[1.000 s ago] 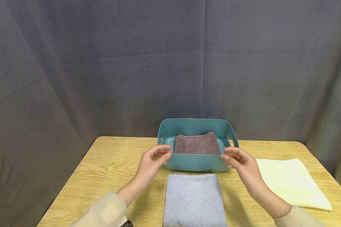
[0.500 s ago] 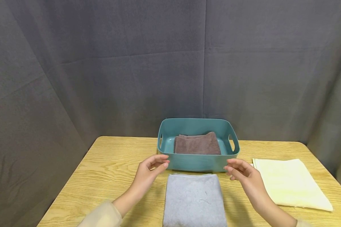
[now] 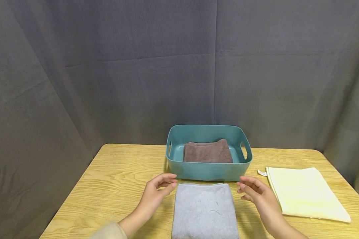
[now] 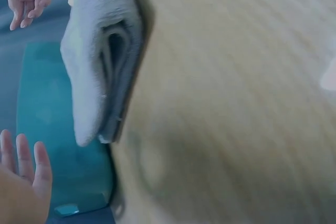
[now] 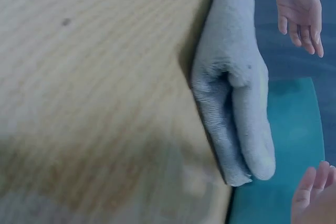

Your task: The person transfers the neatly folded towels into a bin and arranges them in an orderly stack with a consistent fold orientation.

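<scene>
A folded grey-blue towel (image 3: 204,210) lies flat on the table in front of the bin, its layered folds showing in both wrist views. Over its far left corner hovers my left hand (image 3: 155,194), fingers loosely bent and holding nothing. My right hand (image 3: 261,197) mirrors it beside the far right corner, also holding nothing. Behind them stands a teal bin (image 3: 209,171) with a handle hole at each end. Inside it rests a folded brown towel (image 3: 208,152), its lower part hidden by the front wall.
To the right, a folded pale yellow towel (image 3: 308,194) with a small white tag (image 3: 262,173) lies on the wooden table (image 3: 116,176). Grey curtains (image 3: 137,83) hang behind the table and along its sides.
Both hands have drawn back from the bin's front toward the near side, down over the grey-blue towel's far corners. The towels and bin have stayed put.
</scene>
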A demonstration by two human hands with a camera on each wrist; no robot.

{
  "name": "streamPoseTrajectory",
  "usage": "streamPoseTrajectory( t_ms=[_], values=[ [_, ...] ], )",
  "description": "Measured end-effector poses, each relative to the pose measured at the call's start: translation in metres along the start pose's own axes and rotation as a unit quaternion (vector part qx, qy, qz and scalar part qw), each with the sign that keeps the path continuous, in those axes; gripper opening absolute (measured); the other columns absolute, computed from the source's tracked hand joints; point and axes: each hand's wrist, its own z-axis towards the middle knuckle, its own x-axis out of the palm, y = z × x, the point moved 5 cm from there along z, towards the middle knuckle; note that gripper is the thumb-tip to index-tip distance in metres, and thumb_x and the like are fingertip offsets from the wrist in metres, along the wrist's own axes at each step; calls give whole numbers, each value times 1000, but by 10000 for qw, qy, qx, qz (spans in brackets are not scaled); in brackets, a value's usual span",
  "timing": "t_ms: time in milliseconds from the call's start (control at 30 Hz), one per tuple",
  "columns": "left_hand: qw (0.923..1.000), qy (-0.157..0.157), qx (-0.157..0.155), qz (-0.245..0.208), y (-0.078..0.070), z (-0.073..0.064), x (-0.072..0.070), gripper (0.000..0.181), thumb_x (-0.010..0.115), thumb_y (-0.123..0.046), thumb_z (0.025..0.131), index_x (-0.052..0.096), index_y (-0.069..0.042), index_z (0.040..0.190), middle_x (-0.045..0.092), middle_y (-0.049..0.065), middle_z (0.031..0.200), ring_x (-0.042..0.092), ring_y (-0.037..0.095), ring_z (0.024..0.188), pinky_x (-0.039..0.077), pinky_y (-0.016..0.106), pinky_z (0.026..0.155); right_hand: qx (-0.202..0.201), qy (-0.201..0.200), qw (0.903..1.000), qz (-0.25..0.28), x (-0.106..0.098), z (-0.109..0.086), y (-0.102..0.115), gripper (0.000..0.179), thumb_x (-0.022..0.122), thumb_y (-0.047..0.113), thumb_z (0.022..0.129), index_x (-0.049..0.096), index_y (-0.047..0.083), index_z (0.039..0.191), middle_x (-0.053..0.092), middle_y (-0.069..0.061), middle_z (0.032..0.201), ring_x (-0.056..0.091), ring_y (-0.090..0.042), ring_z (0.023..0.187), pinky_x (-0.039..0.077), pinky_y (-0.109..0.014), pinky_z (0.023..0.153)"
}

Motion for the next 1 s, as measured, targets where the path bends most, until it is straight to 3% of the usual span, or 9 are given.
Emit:
streamPoseTrajectory(
  t_ms=[200,400,533,733,1000],
  values=[
    [9995,220,-66,209,11,-7,0,30,70,-13,93,66,-2,121,69,10,111,60,22,102,52,27,80,252,-104,9995,-168,-1,-3,-12,23,65,16,97,64,4,118,70,1,103,65,-13,89,56,-29,76],
    [9994,218,-98,254,18,-14,-4,33,70,-12,92,64,1,122,67,12,115,61,26,103,50,27,83,686,-137,9972,-257,-1,-6,-25,27,63,13,97,62,2,122,69,-3,109,64,-13,90,55,-32,77],
    [9990,224,-340,175,23,-19,-4,38,70,-13,93,61,3,126,65,14,120,60,25,105,50,31,83,719,-137,9968,-321,0,-8,-31,30,62,11,98,60,-1,125,69,-5,113,65,-13,91,55,-32,78],
    [9972,482,-574,34,33,-26,-1,43,68,-15,94,57,4,131,62,16,125,58,29,109,52,36,86,773,-150,9963,-335,0,-12,-40,34,63,10,96,58,-4,127,67,-11,119,65,-14,93,55,-32,76],
    [9964,505,-682,-90,43,-30,1,41,68,-14,94,58,7,129,62,19,124,61,28,106,53,28,82,940,-164,9934,-631,1,-13,-48,45,68,17,94,57,-3,131,65,-13,124,64,-16,99,56,-32,77]
  ],
)
